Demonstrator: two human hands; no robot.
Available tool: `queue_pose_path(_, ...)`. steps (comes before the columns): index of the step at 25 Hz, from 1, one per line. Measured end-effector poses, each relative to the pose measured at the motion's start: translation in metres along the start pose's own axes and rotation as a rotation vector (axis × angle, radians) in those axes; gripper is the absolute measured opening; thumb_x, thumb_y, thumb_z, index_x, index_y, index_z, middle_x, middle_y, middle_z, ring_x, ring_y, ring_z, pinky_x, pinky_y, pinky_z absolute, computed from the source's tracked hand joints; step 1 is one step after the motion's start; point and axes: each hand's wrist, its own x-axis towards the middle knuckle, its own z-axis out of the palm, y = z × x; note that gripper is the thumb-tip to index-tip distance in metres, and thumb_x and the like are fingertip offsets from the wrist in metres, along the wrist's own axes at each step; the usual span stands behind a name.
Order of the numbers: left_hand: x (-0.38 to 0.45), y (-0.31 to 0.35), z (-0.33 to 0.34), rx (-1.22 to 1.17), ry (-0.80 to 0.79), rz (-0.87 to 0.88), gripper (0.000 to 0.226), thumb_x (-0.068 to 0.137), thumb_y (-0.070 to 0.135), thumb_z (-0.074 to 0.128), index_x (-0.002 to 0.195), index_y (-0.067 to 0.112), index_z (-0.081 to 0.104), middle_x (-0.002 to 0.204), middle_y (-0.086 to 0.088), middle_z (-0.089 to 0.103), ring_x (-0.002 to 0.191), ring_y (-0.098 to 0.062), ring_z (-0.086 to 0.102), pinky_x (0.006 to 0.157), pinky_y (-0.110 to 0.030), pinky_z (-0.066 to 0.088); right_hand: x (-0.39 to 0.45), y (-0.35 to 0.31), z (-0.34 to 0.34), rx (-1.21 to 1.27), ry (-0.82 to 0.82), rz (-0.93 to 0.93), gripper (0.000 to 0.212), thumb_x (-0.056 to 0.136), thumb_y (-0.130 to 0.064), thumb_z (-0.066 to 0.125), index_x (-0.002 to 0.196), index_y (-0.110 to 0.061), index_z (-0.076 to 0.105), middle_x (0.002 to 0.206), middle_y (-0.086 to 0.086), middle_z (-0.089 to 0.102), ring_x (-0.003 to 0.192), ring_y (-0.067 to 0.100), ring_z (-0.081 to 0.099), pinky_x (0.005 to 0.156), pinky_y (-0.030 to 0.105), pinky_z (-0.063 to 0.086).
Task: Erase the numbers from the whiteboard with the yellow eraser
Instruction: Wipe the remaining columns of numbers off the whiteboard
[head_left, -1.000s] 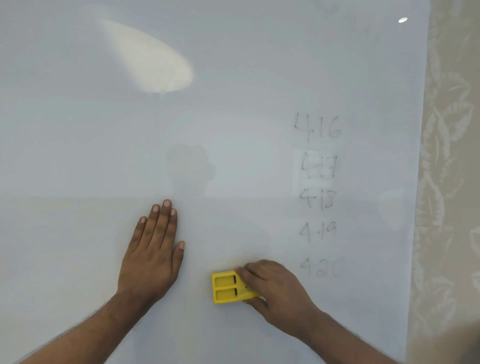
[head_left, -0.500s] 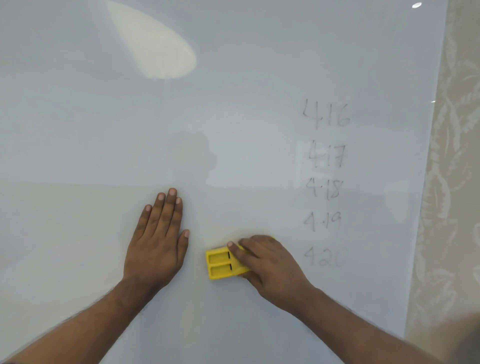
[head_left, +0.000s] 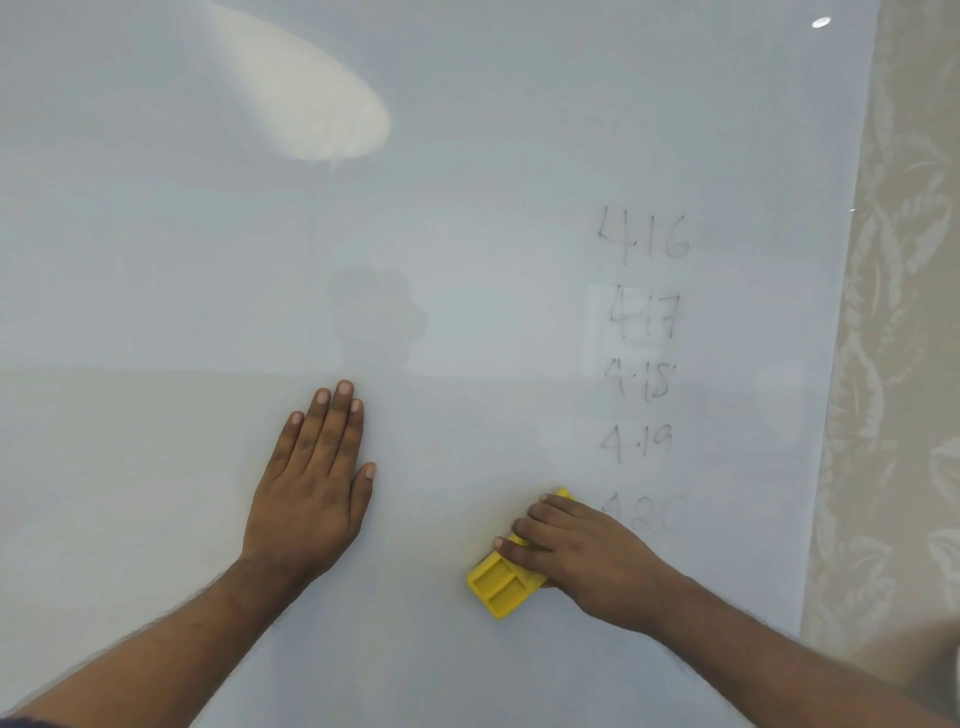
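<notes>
A glossy whiteboard (head_left: 467, 208) fills the view. A column of faint handwritten numbers (head_left: 641, 364) runs down its right side, from 4.16 at the top to 4.20 at the bottom. My right hand (head_left: 582, 556) grips the yellow eraser (head_left: 501, 584) and presses it on the board, tilted, just left of and below 4.20. The hand covers the eraser's upper part. My left hand (head_left: 311, 483) lies flat on the board with its fingers together, well left of the eraser.
The whiteboard's right edge (head_left: 841, 364) slants down beside a beige wall with a leaf pattern (head_left: 904, 312). A bright oval light reflection (head_left: 311, 98) sits at the board's upper left.
My right hand has slid the eraser right and down toward 4.20 and turned it from level to slanted. My left hand has stayed flat on the board.
</notes>
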Motion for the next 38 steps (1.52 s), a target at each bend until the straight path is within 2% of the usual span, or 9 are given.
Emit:
queue_pose_path(2,0.0,0.0,0.0,-0.005,-0.01,-0.004,0.064,0.103,0.032,0.03,0.158,0.001,0.018,0.168,-0.013,0.015,0.157,-0.027,0.011,0.128,-0.044,0.01,-0.003,0.01,-0.01,0.03,0.042,0.114,0.051,0.09,-0.027,0.062,0.138,-0.021,0.047,0.121,-0.001,0.058,0.108,0.023,0.054,0.104,0.035,0.039)
queue_pose_path(5,0.0,0.002,0.0,-0.005,-0.013,-0.012,0.064,0.103,0.032,0.029,0.158,0.001,0.017,0.168,-0.013,0.014,0.157,-0.027,0.01,0.128,-0.044,0.01,-0.003,0.018,-0.026,0.176,0.145,0.376,0.058,0.086,-0.028,0.069,0.14,-0.02,0.047,0.124,-0.001,0.059,0.11,0.023,0.053,0.093,0.033,0.045)
queue_pose_path(9,-0.001,0.003,0.0,-0.013,-0.023,-0.014,0.064,0.103,0.032,0.029,0.158,0.001,0.017,0.168,-0.014,0.013,0.157,-0.028,0.01,0.127,-0.045,0.01,0.001,0.007,-0.027,0.247,0.162,0.481,0.059,0.089,-0.026,0.066,0.142,-0.018,0.044,0.126,0.002,0.057,0.112,0.026,0.051,0.09,0.032,0.044)
queue_pose_path(13,-0.001,0.01,-0.002,-0.023,-0.02,-0.046,0.064,0.103,0.029,0.029,0.158,0.0,0.016,0.169,-0.014,0.012,0.157,-0.029,0.009,0.127,-0.046,0.01,0.002,-0.016,-0.015,0.325,0.199,0.603,0.06,0.09,-0.024,0.065,0.145,-0.019,0.04,0.129,0.002,0.055,0.115,0.025,0.05,0.088,0.037,0.048)
queue_pose_path(16,-0.001,0.013,-0.002,-0.035,-0.032,-0.06,0.064,0.102,0.028,0.031,0.157,-0.001,0.017,0.168,-0.015,0.011,0.157,-0.03,0.009,0.127,-0.048,0.011,0.004,-0.035,-0.005,0.373,0.2,0.618,0.061,0.091,-0.025,0.063,0.146,-0.02,0.037,0.13,0.001,0.054,0.118,0.022,0.048,0.091,0.033,0.046)
queue_pose_path(21,-0.001,0.015,-0.005,-0.043,-0.047,-0.066,0.067,0.1,0.031,0.034,0.156,-0.003,0.02,0.168,-0.018,0.013,0.156,-0.032,0.011,0.127,-0.049,0.012,0.017,-0.073,0.009,0.46,0.108,0.577,0.063,0.092,-0.03,0.058,0.148,-0.019,0.031,0.137,0.004,0.049,0.126,0.024,0.042,0.105,0.031,0.035)
queue_pose_path(28,-0.001,0.002,-0.019,-0.037,-0.085,0.035,0.065,0.1,0.029,0.037,0.156,-0.002,0.023,0.167,-0.017,0.018,0.155,-0.031,0.018,0.124,-0.049,0.021,0.036,-0.1,0.016,0.517,0.06,0.558,0.063,0.094,-0.032,0.056,0.149,-0.022,0.028,0.139,0.0,0.046,0.127,0.021,0.038,0.105,0.031,0.034)
queue_pose_path(34,0.0,-0.012,-0.035,-0.046,-0.106,0.076,0.064,0.101,0.032,0.034,0.155,-0.002,0.028,0.166,-0.015,0.022,0.154,-0.029,0.023,0.124,-0.047,0.021,0.031,-0.079,-0.007,0.463,0.138,0.505,0.061,0.089,-0.031,0.063,0.144,-0.017,0.04,0.132,0.003,0.054,0.119,0.025,0.049,0.1,0.036,0.041)
queue_pose_path(38,0.016,-0.013,-0.04,-0.052,-0.108,0.059,0.066,0.102,0.036,0.032,0.157,0.001,0.023,0.167,-0.012,0.018,0.155,-0.027,0.018,0.126,-0.045,0.017,0.018,-0.043,-0.033,0.396,0.285,0.573,0.061,0.082,-0.022,0.074,0.137,-0.01,0.05,0.122,0.008,0.061,0.108,0.029,0.057,0.092,0.037,0.049)
